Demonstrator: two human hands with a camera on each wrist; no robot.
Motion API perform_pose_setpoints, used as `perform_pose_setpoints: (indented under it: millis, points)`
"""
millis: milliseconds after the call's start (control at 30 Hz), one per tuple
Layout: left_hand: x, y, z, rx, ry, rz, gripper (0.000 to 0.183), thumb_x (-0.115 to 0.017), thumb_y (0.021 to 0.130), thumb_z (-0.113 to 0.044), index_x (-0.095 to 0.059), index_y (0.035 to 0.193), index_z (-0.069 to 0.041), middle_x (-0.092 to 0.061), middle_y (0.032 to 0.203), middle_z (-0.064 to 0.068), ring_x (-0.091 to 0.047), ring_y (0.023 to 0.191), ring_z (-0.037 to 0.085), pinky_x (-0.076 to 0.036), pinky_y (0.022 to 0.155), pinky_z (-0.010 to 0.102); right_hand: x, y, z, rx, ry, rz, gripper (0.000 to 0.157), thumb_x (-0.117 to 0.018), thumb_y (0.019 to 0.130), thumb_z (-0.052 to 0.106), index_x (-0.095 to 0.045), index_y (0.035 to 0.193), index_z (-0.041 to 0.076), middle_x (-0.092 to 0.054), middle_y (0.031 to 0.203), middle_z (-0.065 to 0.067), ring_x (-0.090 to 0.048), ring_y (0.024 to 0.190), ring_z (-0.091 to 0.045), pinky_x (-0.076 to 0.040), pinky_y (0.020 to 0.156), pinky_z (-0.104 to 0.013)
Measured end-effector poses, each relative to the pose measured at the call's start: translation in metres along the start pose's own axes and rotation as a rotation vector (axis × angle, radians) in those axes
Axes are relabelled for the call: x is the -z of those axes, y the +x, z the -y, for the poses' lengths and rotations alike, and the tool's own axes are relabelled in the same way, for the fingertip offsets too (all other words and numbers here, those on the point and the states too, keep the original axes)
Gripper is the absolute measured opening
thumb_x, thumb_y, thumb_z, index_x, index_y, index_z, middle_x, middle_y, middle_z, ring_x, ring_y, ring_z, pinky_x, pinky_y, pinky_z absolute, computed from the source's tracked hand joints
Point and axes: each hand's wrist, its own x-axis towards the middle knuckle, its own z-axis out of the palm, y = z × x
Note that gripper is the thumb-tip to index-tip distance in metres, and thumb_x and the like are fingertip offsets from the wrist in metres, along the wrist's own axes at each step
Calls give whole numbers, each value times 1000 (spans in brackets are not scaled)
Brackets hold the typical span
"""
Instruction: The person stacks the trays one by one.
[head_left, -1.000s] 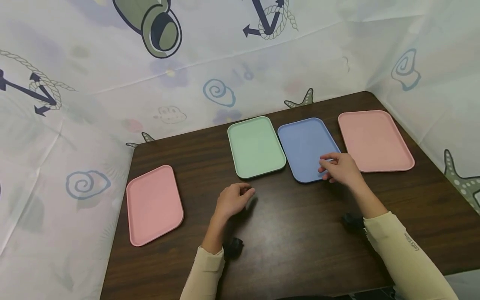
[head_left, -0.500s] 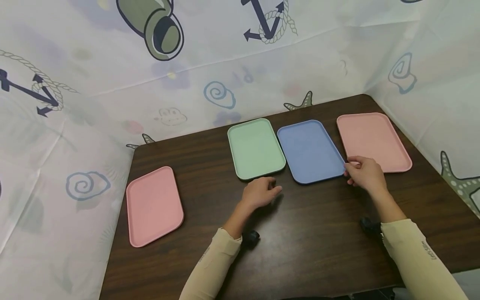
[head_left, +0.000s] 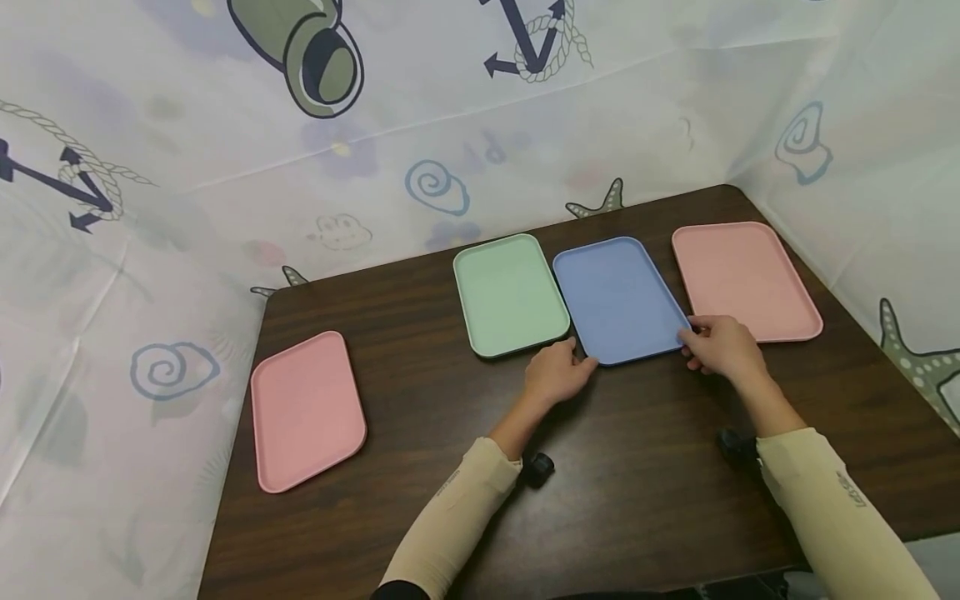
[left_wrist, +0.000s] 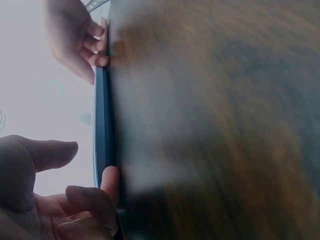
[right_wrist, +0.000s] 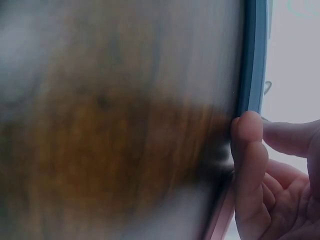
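A blue rectangular tray lies on the dark wooden table between a green tray and a pink one. Its near right corner is pinched by my right hand, thumb above and fingertips low against the rim. My left hand is at the near left corner, close to the green tray. In the left wrist view one fingertip meets the blue tray's edge, while the thumb stays apart from it.
To the right lies a pink tray, near my right hand. Another pink tray lies at the table's left side. Patterned white cloth hangs behind and beside the brown table.
My left hand has moved right, from below the green tray to the blue tray's near left corner. My right hand has moved right across the blue tray to its near right corner.
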Motion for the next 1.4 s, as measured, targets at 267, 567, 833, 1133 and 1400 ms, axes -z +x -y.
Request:
perform_pose_setpoints:
  millis: [267,567,833,1133,1400]
  points:
    - [-6,2,-5,-7,-24,-31,46,-59,95,-39,-63,131,-12,-58,56,-8,-56,64,11,-44,56,30,-3,2,-2,-40,-26,35,55,-53,98,20,-43,137,-17,-70,72,-5,-67,59,-17,-52,52,-31]
    - [-15,-1,-1,-14,-93,-87,35,-61,94,-34,-68,119,-10,-67,76,-9,-64,82,13,-51,73,34,-6,-6,-9,-53,30,38,53,-53,97,16,-43,135,-19,-71,72,-7,-67,59,-16,-53,52,-30]
    - [-14,3,3,45,-149,-89,31,-63,94,-38,-69,113,-14,-70,85,-8,-64,81,13,-49,69,32,0,-16,-9,-36,110,37,51,-54,98,15,-45,132,-21,-71,74,-11,-68,60,-16,-54,53,-29]
    - [-4,-7,3,29,-229,-31,26,-68,91,-34,-62,101,-11,-67,82,-5,-61,78,13,-46,72,30,4,-32,-8,-23,208,18,49,-57,97,14,-47,129,-22,-71,73,-14,-67,57,-12,-52,51,-28]
    - [1,-14,7,-18,-302,-40,25,-69,92,-29,-61,103,-8,-65,83,-3,-59,75,13,-46,71,28,8,-44,-2,-28,276,2,48,-61,96,13,-50,126,-22,-71,73,-12,-67,57,-10,-53,52,-28]
